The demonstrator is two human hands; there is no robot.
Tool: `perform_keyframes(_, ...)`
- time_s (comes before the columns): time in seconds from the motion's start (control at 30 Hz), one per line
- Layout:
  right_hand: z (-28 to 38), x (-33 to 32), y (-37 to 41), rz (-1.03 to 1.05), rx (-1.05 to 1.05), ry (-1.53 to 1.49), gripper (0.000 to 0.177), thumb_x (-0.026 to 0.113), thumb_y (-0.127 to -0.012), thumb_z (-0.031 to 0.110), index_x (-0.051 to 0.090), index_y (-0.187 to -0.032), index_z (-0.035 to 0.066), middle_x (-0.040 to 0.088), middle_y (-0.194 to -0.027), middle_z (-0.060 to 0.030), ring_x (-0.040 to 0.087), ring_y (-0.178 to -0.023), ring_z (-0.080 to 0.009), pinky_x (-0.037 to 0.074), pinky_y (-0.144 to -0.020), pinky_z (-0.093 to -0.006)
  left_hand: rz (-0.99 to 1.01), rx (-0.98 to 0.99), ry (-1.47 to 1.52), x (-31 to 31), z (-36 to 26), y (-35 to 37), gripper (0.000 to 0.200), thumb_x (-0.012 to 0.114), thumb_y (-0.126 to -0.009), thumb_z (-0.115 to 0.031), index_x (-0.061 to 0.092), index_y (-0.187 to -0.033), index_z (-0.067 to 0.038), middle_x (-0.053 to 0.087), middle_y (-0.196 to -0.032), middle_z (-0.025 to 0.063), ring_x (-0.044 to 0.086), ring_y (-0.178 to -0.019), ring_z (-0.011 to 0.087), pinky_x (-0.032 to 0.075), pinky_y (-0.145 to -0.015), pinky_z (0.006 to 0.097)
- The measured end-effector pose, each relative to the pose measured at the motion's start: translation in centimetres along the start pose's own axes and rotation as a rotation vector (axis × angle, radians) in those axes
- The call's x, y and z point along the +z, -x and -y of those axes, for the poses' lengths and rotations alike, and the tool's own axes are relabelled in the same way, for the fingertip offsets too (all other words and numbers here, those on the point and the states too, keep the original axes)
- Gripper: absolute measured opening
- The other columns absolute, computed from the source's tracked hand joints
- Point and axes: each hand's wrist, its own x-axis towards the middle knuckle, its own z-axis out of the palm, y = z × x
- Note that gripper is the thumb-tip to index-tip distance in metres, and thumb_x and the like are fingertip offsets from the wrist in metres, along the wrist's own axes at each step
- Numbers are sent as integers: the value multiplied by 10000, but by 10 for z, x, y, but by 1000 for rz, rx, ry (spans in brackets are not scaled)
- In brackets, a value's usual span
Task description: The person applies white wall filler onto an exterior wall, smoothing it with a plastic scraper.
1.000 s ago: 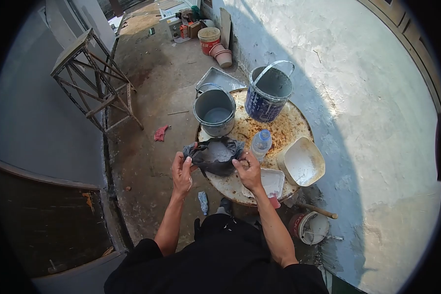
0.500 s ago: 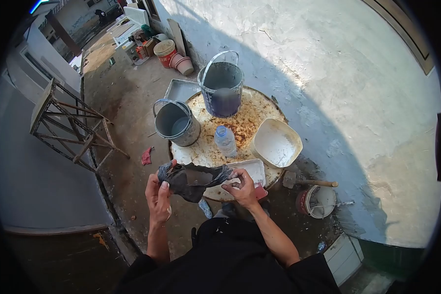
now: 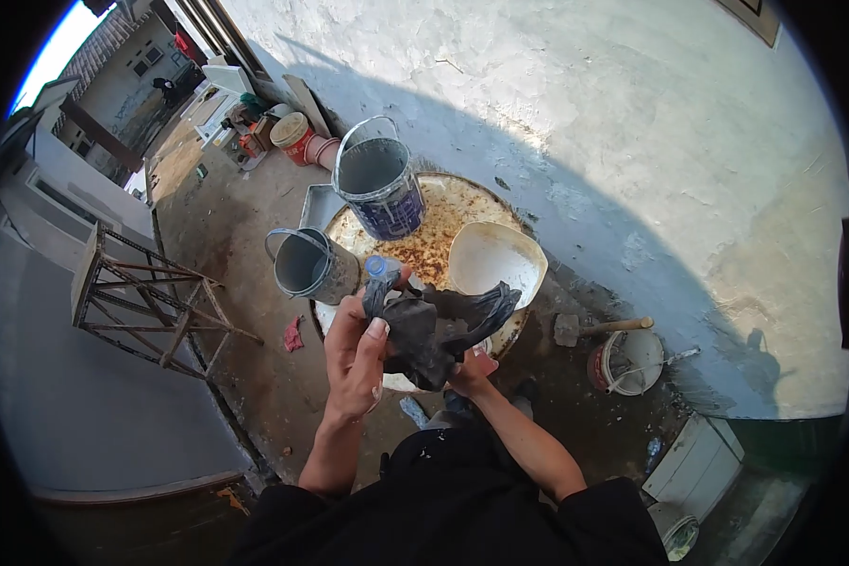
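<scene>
A crumpled black plastic bag (image 3: 429,335) hangs in front of me, its right end sticking out as a loop. My left hand (image 3: 356,363) is closed on the bag's left side, thumb on the near face and fingers behind. My right hand (image 3: 469,374) is at the bag's lower right edge, with its fingers mostly hidden behind the bag. Just beyond the bag, a clear bottle with a blue cap (image 3: 376,266) is largely covered by it. The bag also hides part of the round, rusty white tabletop (image 3: 439,200).
On the tabletop stand a large paint-smeared bucket (image 3: 387,209), a smaller grey bucket (image 3: 335,274) and a white tub (image 3: 495,259). A hammer (image 3: 599,328) and a mixing bucket (image 3: 632,363) are at the right. A metal stand (image 3: 156,302) is on the left, beside the plastered wall (image 3: 623,160).
The bag has shifted right and bunched up, now covering the bottle. My left hand moved right with it; my right hand went from the bag's right end to below it. The view has turned slightly.
</scene>
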Motion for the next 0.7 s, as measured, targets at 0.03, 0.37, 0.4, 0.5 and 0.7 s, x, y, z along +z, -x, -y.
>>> perform_keyframes(0.03,-2,1,-4,-19,-6,-21,1127,865,-615,462,199,-1435,69,376,-1407,-86,403,-1293,-220,351,-1076,-382,-12,-67,21,15,1,-11,103,462,-972,-128,477,-979,-27,495,-1352,186,484,-818,61,417,-691,196)
perform_keyframes(0.37,-11,-13,-31,-40,143,-734,676,653,-854,452,438,-1367,69,480,-1396,-75,485,-1259,-225,351,-1101,-387,18,-126,-125,86,61,-102,127,479,-991,-114,452,-918,-14,389,-817,-36,359,-764,43,340,-662,202)
perform_keyframes(0.4,-6,-9,-32,-65,149,-723,681,638,-858,469,435,-1370,68,477,-1399,-76,481,-1263,-227,347,-1103,-389,27,-122,-180,89,66,-106,134,481,-990,-121,455,-918,-12,392,-816,-35,358,-762,41,336,-656,200)
perform_keyframes(0.5,0,-4,-37,-106,158,-685,694,600,-872,503,421,-1379,64,471,-1405,-81,469,-1275,-235,337,-1110,-396,31,-28,-304,98,86,-122,163,487,-989,-152,478,-923,-4,394,-788,-33,350,-731,35,315,-609,195)
perform_keyframes(0.7,-7,-11,-48,-88,154,-764,650,605,-873,487,460,-1350,69,504,-1375,-67,488,-1252,-223,340,-1108,-385,39,-122,-371,102,110,-138,160,482,-993,-164,494,-933,-17,363,-731,-51,315,-667,30,285,-557,211)
